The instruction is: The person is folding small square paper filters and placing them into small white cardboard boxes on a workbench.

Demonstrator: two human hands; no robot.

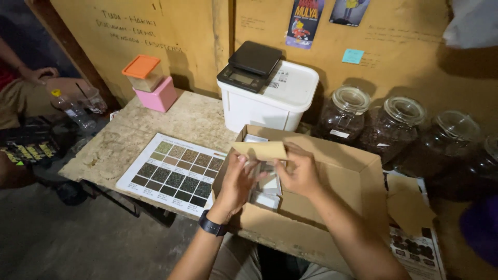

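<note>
The box's [332,171] contents are partly hidden behind both hands and hard to make out: pale flat packets [267,199] show between the wrists; the box's near edge is masked by the forearms; the chart's [174,173] right edge slips under the box; a seated person at far left is cut off by the frame; the jars [399,127] at right fade into shadow. The left hand [236,181], a dark watch at its wrist, is half curled, its fingers at the lower edge of a tan envelope [261,150]; the right hand [300,171] pinches that envelope's right end; the envelope sits above the open box on the table [192,116], long axis running left to right, nearly level.
</note>
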